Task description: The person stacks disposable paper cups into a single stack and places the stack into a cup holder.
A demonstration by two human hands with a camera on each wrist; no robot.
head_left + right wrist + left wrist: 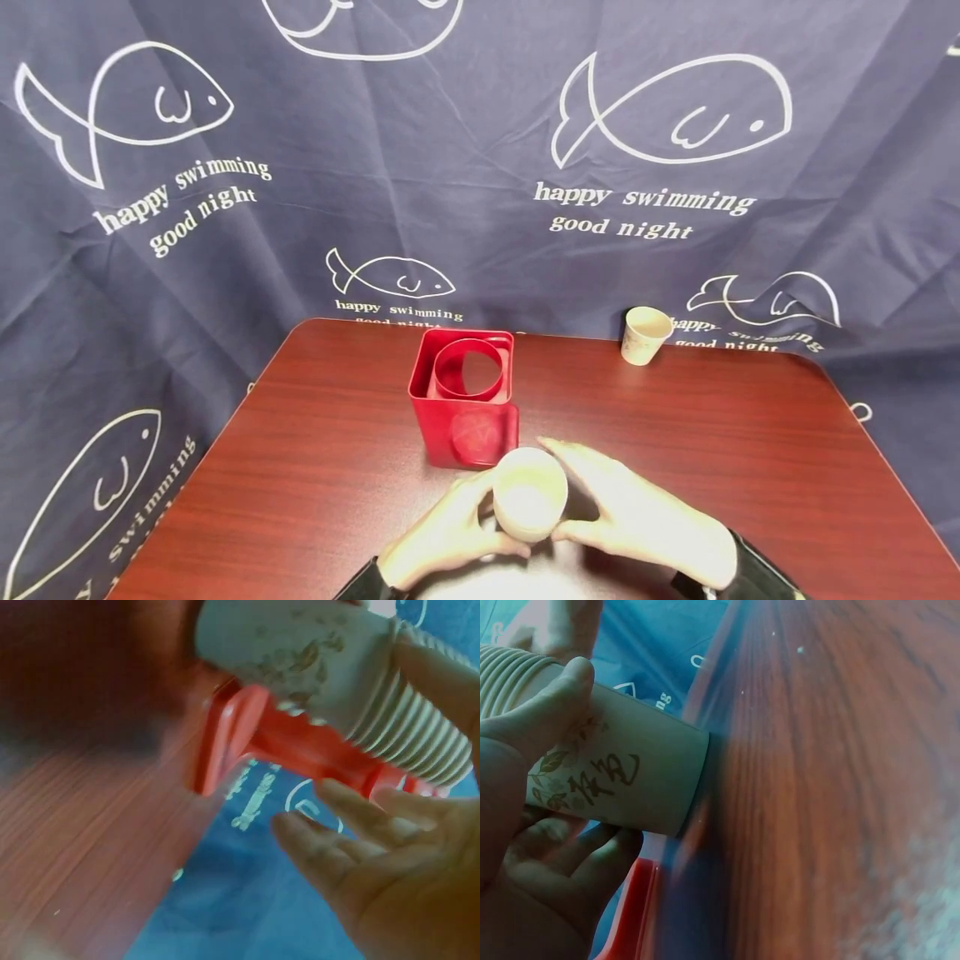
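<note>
A stack of nested paper cups [529, 493] stands upright near the front of the table, rims uppermost. Leaf prints and dark lettering mark the outer cup [622, 769] in the left wrist view. My left hand [450, 521] grips the stack from the left, thumb on the near side and fingers curled round beneath it in its wrist view. My right hand [637, 508] is spread at the stack's right. Its thumb lies against the ribbed rims [420, 712] in the right wrist view, while the other fingers are apart from the cups.
Just behind the stack stands a red square holder [450, 425] with a round ring inside its open top. A single paper cup [643, 337] stands at the table's back right edge. Dark fish-printed cloth [480, 167] hangs behind the brown wooden table [300, 467].
</note>
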